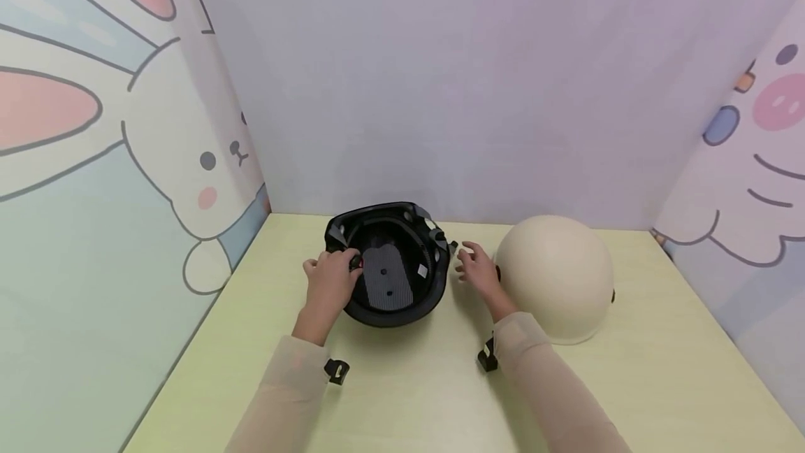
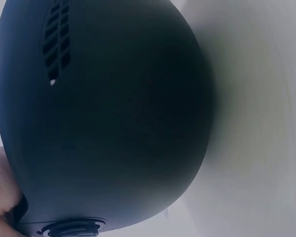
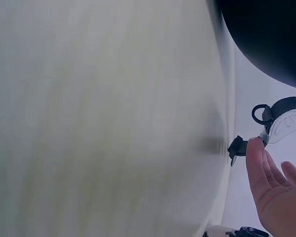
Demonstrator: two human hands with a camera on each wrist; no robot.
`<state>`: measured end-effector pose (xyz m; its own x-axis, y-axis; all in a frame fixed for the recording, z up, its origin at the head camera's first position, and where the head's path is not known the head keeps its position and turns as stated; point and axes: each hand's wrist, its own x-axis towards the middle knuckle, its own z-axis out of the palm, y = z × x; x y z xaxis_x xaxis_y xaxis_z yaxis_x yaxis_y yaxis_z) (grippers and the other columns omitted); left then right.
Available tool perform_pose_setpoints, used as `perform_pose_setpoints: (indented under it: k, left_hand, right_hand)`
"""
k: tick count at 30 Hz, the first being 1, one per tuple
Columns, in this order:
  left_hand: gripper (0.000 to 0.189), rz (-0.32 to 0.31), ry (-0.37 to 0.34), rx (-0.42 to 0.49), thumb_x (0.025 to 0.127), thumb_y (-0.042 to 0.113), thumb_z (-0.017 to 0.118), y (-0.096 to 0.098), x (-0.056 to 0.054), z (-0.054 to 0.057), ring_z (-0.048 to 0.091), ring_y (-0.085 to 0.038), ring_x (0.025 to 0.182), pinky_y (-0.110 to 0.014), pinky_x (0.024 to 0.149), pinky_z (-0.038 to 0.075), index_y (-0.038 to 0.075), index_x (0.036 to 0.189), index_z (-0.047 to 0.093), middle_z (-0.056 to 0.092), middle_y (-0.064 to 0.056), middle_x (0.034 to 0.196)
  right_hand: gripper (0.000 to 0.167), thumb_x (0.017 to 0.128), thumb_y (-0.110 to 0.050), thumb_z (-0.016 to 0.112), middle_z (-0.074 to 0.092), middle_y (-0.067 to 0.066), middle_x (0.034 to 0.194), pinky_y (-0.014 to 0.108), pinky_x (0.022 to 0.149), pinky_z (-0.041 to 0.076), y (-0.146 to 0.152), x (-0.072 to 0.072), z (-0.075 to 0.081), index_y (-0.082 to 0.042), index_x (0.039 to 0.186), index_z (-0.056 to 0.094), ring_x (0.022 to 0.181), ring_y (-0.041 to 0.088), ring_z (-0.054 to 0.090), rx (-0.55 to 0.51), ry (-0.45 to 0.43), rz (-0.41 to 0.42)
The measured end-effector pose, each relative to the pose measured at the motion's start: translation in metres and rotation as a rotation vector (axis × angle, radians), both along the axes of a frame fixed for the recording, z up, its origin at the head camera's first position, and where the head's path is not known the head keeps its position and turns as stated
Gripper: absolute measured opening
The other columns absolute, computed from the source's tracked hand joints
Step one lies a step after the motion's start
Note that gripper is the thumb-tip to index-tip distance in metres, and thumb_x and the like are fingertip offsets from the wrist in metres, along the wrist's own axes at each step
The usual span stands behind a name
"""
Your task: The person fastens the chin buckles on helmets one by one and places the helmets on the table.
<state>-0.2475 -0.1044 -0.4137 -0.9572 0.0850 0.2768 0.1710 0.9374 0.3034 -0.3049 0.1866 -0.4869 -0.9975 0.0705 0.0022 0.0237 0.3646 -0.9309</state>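
Observation:
A black helmet (image 1: pixel 385 313) lies upside down on the table, its padded inside facing up. At its left rim my left hand (image 1: pixel 331 279) pinches a small black buckle (image 1: pixel 356 262) with a bit of red on it. The left wrist view shows mostly the helmet's dark outer shell (image 2: pixel 113 113), with part of the hand at the rim. To the right of the helmet, my right hand (image 1: pixel 480 270) has its fingers extended. In the right wrist view its fingertips touch a black strap end (image 3: pixel 240 147), near a clear piece (image 3: pixel 288 124) hanging from the helmet.
A cream helmet (image 1: pixel 560 278) sits dome up just right of my right hand, close to the forearm. The pale table (image 1: pixel 402 404) meets a plain wall (image 1: pixel 440 89) at the back. Cartoon-printed panels (image 1: pixel 189 131) flank it.

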Motion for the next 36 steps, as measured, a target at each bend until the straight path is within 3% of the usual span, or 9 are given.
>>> perform_pose_setpoints:
  k: [5,13,24,31,36]
  left_hand:
    - [0.028,-0.006,0.012,0.030,0.089,0.019,0.074,-0.003,0.002,-0.002,0.057,-0.034,0.093,-0.057,0.086,0.031,0.011,0.116,0.069,0.068,-0.012,0.100]
    - [0.028,-0.022,0.040,0.037,0.089,0.020,0.074,-0.005,0.005,-0.007,0.057,-0.035,0.093,-0.057,0.084,0.033,0.012,0.115,0.069,0.068,-0.012,0.099]
    - [0.028,-0.011,0.035,0.056,0.089,0.021,0.074,-0.010,0.007,-0.011,0.058,-0.035,0.095,-0.057,0.084,0.033,0.012,0.115,0.069,0.068,-0.013,0.102]
    - [0.029,-0.011,0.030,0.056,0.089,0.022,0.074,-0.011,0.004,-0.010,0.057,-0.035,0.095,-0.057,0.084,0.032,0.012,0.115,0.069,0.068,-0.013,0.102]
    - [0.028,-0.015,0.038,0.055,0.089,0.022,0.074,-0.011,0.003,-0.010,0.057,-0.035,0.094,-0.057,0.083,0.033,0.012,0.115,0.069,0.068,-0.013,0.101]
  right_hand:
    - [0.045,0.105,-0.015,0.041,0.058,0.029,0.121,0.041,0.075,0.054,-0.003,-0.008,-0.003,0.005,0.145,0.037,0.097,0.038,0.064,0.011,-0.036,0.006]
    - [0.045,0.102,-0.007,0.041,0.058,0.026,0.121,0.035,0.068,0.048,-0.004,-0.020,-0.011,0.001,0.146,0.037,0.088,0.030,0.063,0.122,-0.118,0.011]
    - [0.037,0.094,-0.010,0.058,0.059,0.026,0.123,0.049,0.089,0.044,-0.002,-0.024,-0.013,0.000,0.130,0.058,0.110,0.040,0.056,0.269,-0.088,0.006]
    - [0.029,0.095,-0.014,0.057,0.060,0.023,0.123,0.046,0.088,0.044,-0.002,-0.029,-0.017,-0.001,0.118,0.068,0.110,0.036,0.057,0.215,-0.042,-0.070]
    - [0.028,0.098,-0.010,0.051,0.060,0.024,0.117,0.034,0.065,0.047,-0.002,-0.030,-0.014,0.001,0.120,0.065,0.081,0.027,0.061,0.026,-0.047,-0.141]
